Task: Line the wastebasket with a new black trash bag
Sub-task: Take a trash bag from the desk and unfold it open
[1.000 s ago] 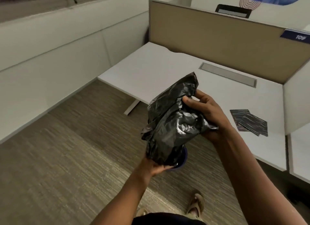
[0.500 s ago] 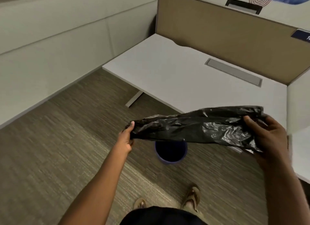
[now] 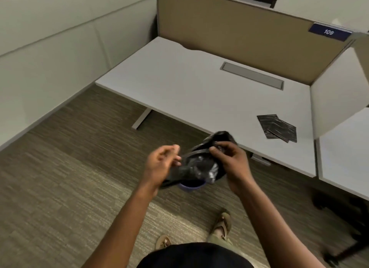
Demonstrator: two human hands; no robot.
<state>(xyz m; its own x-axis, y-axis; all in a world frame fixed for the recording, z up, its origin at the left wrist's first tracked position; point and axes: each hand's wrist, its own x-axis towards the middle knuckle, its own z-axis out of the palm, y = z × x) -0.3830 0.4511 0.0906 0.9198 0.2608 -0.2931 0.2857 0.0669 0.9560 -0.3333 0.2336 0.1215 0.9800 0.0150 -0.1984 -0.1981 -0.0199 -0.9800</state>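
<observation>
Half a second ago the bag point(image 3: 201, 164) was stretched wide between the two hands; now it is bunched into a crumpled wad between them, low over the bin point(image 3: 191, 186). The right hand point(image 3: 229, 160) has its thumb and fingers pinched shut on the wad's upper edge, just near of the desk's point(image 3: 189, 88) near edge. The left hand point(image 3: 161, 164) sits against the left end of the plastic with its fingers loosely curled and partly open; whether it grips anything I cannot tell, since the frame is blurred there. Only a sliver of the blue bin's rim shows on the floor beneath the wad, so the bin is unlined as yet. The step in hand looks like finding and parting the mouth of the bag. Next, I judge, the two layers must be rubbed apart, the mouth spread wide, the closed end pushed down into the bin, and the rim folded over. Two folded spare bags point(image 3: 278, 128) lie on the desk at the right. The one legible mark is "109" on a blue plate point(image 3: 329, 32) on the partition point(image 3: 239, 34) at far right.
</observation>
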